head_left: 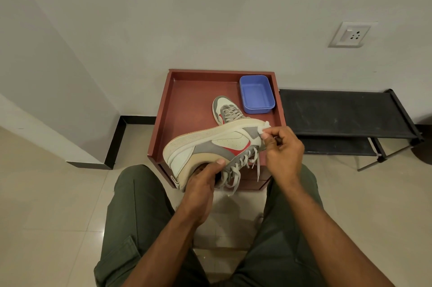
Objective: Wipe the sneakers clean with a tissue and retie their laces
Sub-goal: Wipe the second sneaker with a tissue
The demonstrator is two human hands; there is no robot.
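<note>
Right hand [284,151] pinches a small white wad of tissue [265,128] between thumb and fingertips, pressing it to the toe of the white, grey and red leather sneaker [217,146]. Left hand [201,184] has its fingers tucked inside the collar, thumb clamped on the outside, holding that shoe tipped on its side above the near edge of the reddish-brown wooden tray-top stand [187,100], its worn cream sole turned up and away. Grey flat laces [240,170] dangle loose below the tongue, untied.

Looks like the wiping stage, lacing yet to come. A shoe like this should be light and fairly stiff, and the collar grip gives good control; the tissue is soft and likely to tear or shred on the rough sole edge.

Further back on the stand, the matching second sneaker [225,111] sits upright, with a blue rectangular plastic tub [256,97] just beside it in the far right corner. Right of the stand, a black fabric shoe rack [341,114].
</note>
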